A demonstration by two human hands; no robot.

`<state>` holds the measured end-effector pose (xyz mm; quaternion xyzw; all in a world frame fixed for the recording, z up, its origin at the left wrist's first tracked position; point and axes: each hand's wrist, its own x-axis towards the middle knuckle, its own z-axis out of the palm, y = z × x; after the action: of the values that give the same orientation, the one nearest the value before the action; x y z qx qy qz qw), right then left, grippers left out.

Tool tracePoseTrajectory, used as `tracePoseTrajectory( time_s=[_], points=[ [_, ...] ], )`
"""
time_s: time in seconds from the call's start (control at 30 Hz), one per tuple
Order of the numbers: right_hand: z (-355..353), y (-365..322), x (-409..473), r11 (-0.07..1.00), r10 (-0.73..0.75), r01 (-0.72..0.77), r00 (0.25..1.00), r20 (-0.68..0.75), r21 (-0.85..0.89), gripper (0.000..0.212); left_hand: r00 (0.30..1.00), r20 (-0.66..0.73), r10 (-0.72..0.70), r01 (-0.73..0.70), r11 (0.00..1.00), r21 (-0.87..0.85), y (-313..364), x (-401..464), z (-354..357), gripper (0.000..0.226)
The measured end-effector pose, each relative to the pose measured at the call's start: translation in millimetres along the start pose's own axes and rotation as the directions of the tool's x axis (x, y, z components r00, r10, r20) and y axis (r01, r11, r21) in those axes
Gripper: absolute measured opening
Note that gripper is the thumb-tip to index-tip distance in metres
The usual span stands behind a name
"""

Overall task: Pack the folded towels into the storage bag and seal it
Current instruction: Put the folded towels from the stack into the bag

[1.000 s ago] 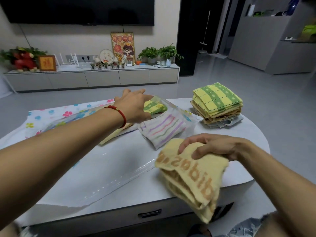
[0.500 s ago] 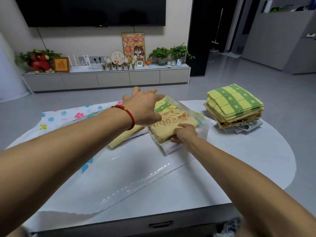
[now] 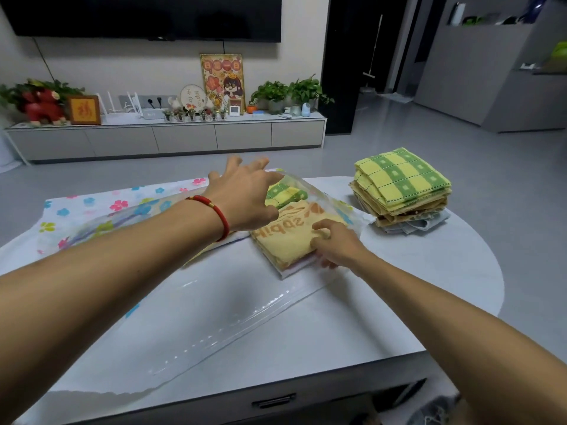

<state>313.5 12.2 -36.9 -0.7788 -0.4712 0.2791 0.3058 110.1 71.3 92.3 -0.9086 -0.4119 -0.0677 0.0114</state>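
Head view, only one: white table [image 3: 399, 302] w/ a big clear storage bag [image 3: 214, 308] lying flat across it, floral print at its far-left end, mouth at the far-right end. Left hand [image 3: 245, 200], red string bracelet [image 3: 219, 214] on the wrist, is reaching over the bag's mouth; fingers spread and mostly straight, seems to be holding the upper plastic flap up but the actual contact pt is hidden under the palm, so can't tell for sure. Right hand [image 3: 336, 245] is inside the mouth, palm down, fingers curled loosely on the near-right corner of a yellow towel [image 3: 291, 237] w/ orange lettering; pressing/pushing rather than a clear pinch, thumb not visible. That yellow towel sits inside the bag's opening, on top of a pale striped towel [image 3: 296, 268] whose edge peeks out below it. Just behind, deeper in the bag, a green-yellow checked towel [image 3: 283, 193] partly covered by the left hand. More fabric shows thru the plastic to the left, blurred. Remaining towel stack [image 3: 402, 185] stands on the table's far-right part, apart from the bag, green-yellow checked one on top, tan and greyish ones beneath, slightly fanned. Bag not sealed. Bkgd: TV [image 3: 147, 16] on the wall, low cabinet [image 3: 184, 136] w/ plants, framed pics, small items.
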Motion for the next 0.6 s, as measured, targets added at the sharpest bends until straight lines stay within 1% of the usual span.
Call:
tracePoseTrajectory(
  time_s=[0.07, 0.1, 0.13, 0.17, 0.23, 0.3, 0.33, 0.37, 0.43, 0.53, 0.6],
  points=[
    [-22.4, 0.8, -7.2, 0.964, -0.108, 0.099, 0.994, -0.02, -0.246, 0.022, 0.999, -0.046, 0.021, -0.02, 1.0, 0.017, 1.3, 2.3, 5.4, 0.068],
    [-34.8, 3.6, -9.8, 0.914, -0.166, 0.128, 0.984, -0.068, -0.386, 0.018, 0.997, -0.07, 0.029, -0.028, 0.999, 0.025, 1.6, 4.0, 8.1, 0.066],
    [-48.4, 9.4, -9.8, 0.873, -0.212, 0.123, 0.967, -0.14, -0.472, 0.018, 0.995, -0.09, 0.04, -0.037, 0.999, 0.036, 1.9, 6.1, 10.5, 0.065],
    [-62.9, 16.1, -7.8, 0.869, -0.229, 0.09, 0.945, -0.233, -0.487, 0.022, 0.993, -0.103, 0.054, -0.049, 0.998, 0.05, 2.5, 9.0, 12.7, 0.064],
    [-94.1, 30.8, 4.7, 0.902, -0.229, 0.023, 0.873, -0.431, -0.431, 0.029, 0.99, -0.114, 0.081, -0.072, 0.994, 0.081, 5.2, 17.0, 16.8, 0.064],
    [-125.1, 47.2, 28.4, 0.897, -0.245, -0.039, 0.784, -0.57, -0.44, 0.023, 0.987, -0.123, 0.101, -0.088, 0.991, 0.103, 9.0, 27.4, 19.9, 0.064],
    [-138.1, 55.2, 43.0, 0.878, -0.251, -0.078, 0.765, -0.594, -0.472, 0.022, 0.986, -0.128, 0.105, -0.092, 0.99, 0.109, 10.9, 32.9, 21.4, 0.064],
    [-148.8, 62.4, 57.1, 0.853, -0.241, -0.125, 0.766, -0.596, -0.506, 0.026, 0.985, -0.132, 0.108, -0.094, 0.989, 0.112, 12.8, 37.9, 23.1, 0.063],
    [-165.4, 77.6, 85.9, 0.813, -0.186, -0.207, 0.792, -0.581, -0.544, 0.035, 0.985, -0.128, 0.113, -0.099, 0.989, 0.111, 15.9, 46.9, 27.3, 0.064],
    [-177.3, 89.8, 122.1, 0.787, -0.037, -0.328, 0.82, -0.571, -0.522, 0.038, 0.986, -0.118, 0.118, -0.108, 0.99, 0.093, 18.8, 55.1, 34.1, 0.063],
    [-179.8, 91.9, 135.9, 0.769, 0.021, -0.379, 0.819, -0.573, -0.514, 0.037, 0.985, -0.122, 0.126, -0.115, 0.989, 0.088, 19.2, 56.5, 36.7, 0.063]
  ],
)
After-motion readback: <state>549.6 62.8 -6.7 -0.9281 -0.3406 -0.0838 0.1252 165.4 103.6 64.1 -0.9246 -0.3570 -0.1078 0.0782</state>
